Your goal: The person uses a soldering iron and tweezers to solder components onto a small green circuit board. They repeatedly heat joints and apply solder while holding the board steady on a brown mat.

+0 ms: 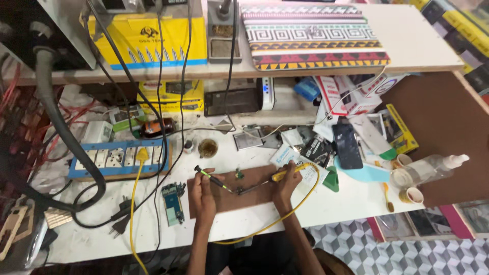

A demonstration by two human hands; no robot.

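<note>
**Two hands meet over a brown board at the table's front edge**

Head view: The left hand (pixel 202 192) is clenched around a slim tool with a green and black handle (pixel 210 177), its tip slanting down to the right. The right hand (pixel 285 184) grasps a soldering iron with a yellow handle (pixel 283 173), whose yellow cord (pixel 300 202) loops off the front edge of the table (pixel 336 206) and back under the arms. The two tips come together at a small part on the brown board (pixel 239 197), which lies flat near the middle of the front edge; whether they touch it is too small to tell. A small green piece (pixel 239 174) sits at the board's far edge. Just left of the board lies a blue circuit board (pixel 173 203). Further left, a blue socket strip (pixel 118 159) holds a yellow plug (pixel 141 154). Towards the right edge lie a dark phone (pixel 348 143) and a clear bottle (pixel 433 168) on its side. A patterned case (pixel 310 35) rests on the shelf above.
</note>
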